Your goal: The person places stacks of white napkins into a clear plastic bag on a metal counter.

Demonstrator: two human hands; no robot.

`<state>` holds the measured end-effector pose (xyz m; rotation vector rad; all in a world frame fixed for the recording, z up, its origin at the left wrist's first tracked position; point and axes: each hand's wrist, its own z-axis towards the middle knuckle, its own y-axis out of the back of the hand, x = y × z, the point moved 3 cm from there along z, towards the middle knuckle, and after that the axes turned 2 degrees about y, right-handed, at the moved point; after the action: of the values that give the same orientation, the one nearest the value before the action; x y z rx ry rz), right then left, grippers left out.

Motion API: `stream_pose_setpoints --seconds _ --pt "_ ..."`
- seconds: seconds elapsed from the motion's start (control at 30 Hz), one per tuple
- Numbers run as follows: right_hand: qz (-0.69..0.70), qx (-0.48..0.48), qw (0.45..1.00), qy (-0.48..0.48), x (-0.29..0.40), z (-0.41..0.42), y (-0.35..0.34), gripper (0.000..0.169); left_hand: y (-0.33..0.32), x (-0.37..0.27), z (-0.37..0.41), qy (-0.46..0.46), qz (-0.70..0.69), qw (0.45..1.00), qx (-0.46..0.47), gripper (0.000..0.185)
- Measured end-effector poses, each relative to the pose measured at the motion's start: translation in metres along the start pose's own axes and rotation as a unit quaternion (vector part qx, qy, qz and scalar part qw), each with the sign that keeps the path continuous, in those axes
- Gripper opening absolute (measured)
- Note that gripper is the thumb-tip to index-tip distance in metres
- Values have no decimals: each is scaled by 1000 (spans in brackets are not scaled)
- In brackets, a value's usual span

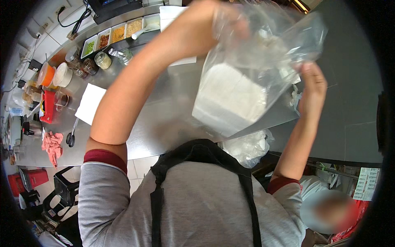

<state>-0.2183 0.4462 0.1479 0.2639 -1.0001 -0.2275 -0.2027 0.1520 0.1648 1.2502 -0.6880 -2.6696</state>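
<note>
A clear plastic bag [277,58] is stretched between my hands above the right part of the steel counter. Inside its lower part is a block-shaped stack of white paper [230,92], perhaps napkins. At the top, my left hand [228,26], blurred and partly behind the film, holds one side of the bag. Fingertips of my right hand [310,74] grip the bag's other side. More white paper shows through the film near the bag's upper part. On the counter, a white sheet [90,103] lies left of my left forearm, with black-handled scissors [71,139] beside it.
White trays of chopped food [118,33] stand along the back with a white spoon [145,30]. Glass jars [102,60], a white tub [63,75] and a pink cloth [52,145] are at left. Another plastic bag [247,146] hangs by the front edge. A person [318,185] is at lower right.
</note>
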Motion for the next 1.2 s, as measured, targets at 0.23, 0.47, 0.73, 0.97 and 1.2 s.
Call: stream_pose_setpoints --seconds 0.23,0.47,0.73,0.97,1.2 --pt "64 -144 973 166 -5 13 -15 24 -17 2 11 -125 160 949 -242 13" --pt "28 -68 996 58 -27 19 -15 22 -8 21 20 -8 83 993 -86 21" --pt "-22 -10 997 -68 -87 4 -55 24 -39 67 9 4 57 995 -80 21" --pt "192 -63 975 -92 -99 -19 -36 58 -11 69 -29 56 -298 951 61 60" --pt "330 -72 920 -199 -174 -89 -100 67 -108 188 -88 362 -433 811 -156 69"
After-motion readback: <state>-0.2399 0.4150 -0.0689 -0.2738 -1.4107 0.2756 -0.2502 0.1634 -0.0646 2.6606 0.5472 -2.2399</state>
